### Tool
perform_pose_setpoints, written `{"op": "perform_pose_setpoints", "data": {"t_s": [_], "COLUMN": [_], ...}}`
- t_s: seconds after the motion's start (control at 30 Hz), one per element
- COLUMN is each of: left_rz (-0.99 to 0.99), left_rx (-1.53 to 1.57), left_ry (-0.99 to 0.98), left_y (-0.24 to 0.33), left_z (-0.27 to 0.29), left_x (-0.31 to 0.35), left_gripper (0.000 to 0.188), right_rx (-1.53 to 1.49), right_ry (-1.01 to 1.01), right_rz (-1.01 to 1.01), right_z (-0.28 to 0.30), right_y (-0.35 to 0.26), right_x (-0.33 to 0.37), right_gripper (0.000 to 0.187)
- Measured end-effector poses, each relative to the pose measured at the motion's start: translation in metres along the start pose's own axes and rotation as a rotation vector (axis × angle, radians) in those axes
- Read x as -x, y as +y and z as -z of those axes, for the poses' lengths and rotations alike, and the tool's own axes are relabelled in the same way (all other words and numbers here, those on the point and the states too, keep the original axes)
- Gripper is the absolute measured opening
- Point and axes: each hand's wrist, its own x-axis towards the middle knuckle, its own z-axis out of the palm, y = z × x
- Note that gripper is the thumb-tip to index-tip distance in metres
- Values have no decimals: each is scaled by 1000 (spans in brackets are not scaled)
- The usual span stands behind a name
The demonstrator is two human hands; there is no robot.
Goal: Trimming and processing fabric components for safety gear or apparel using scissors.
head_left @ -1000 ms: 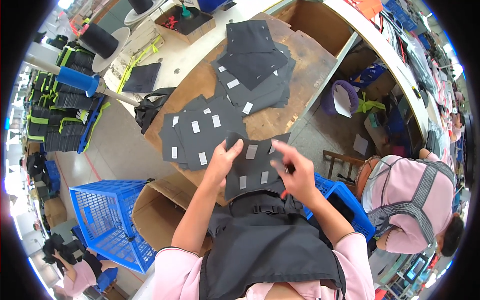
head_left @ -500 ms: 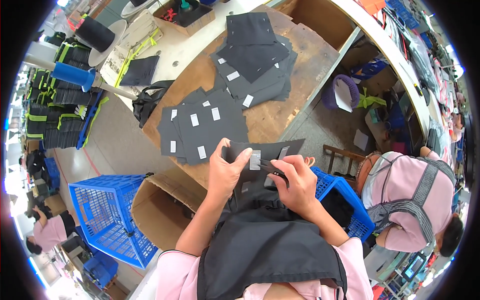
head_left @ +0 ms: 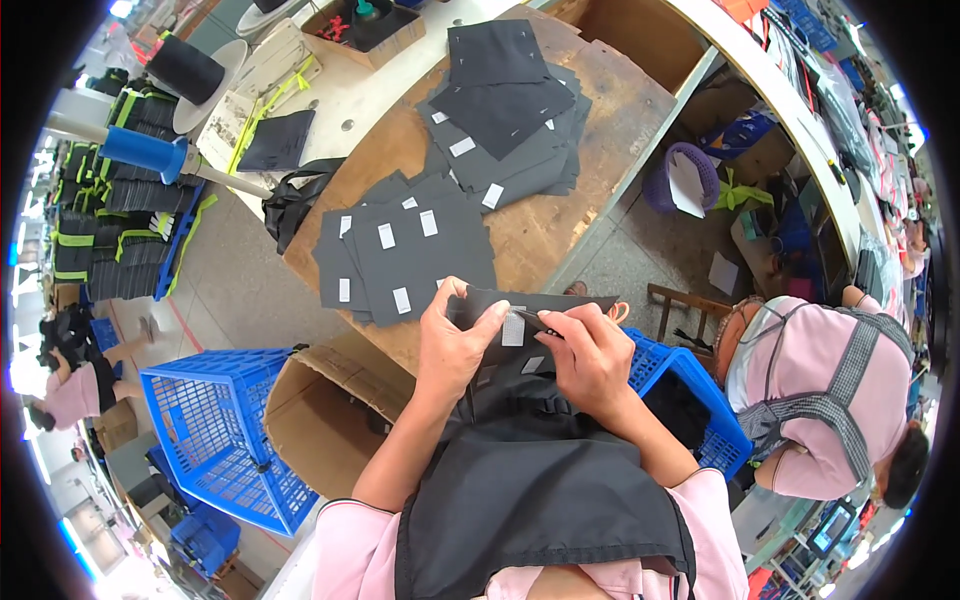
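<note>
Close in front of my apron, my left hand pinches a dark grey fabric panel by its left edge, thumb on the near side. White labels show on the panel. In my right hand is a small dark pointed tool, its tip at the panel beside a label; the fingers mostly cover it, so its exact kind is unclear. Beyond my hands, similar panels with white labels lie in an overlapping pile on the wooden board. Another pile lies farther back.
A blue plastic crate and an open cardboard box stand at left. Another blue crate sits at right, near a person in pink. A purple basket is under the curved table. A thread cone stands far left.
The tool's tip has moved in close to the label by my left thumb. The panel has tilted, and my right hand has shifted slightly. The person at far left has moved.
</note>
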Motion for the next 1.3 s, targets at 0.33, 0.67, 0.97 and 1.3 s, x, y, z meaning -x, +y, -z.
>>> {"op": "perform_pose_setpoints", "data": {"t_s": [0.33, 0.67, 0.97, 1.3], "left_rz": [-3, 36, 388, 399], "left_rx": [-39, -156, 49, 91], "left_ry": [15, -78, -462, -336], "left_y": [5, -5, 1, 1], "left_z": [-3, -1, 5, 2], "left_x": [2, -6, -10, -12], "left_gripper": [19, 20, 22, 16], "right_rx": [-36, -449, -734, 27], "right_ry": [62, -496, -411, -84], "right_rz": [-49, -391, -566, 4], "right_z": [8, 32, 11, 19], "right_y": [3, 44, 34, 17], "right_x": [-4, -22, -12, 1], "right_gripper": [25, 20, 15, 31]}}
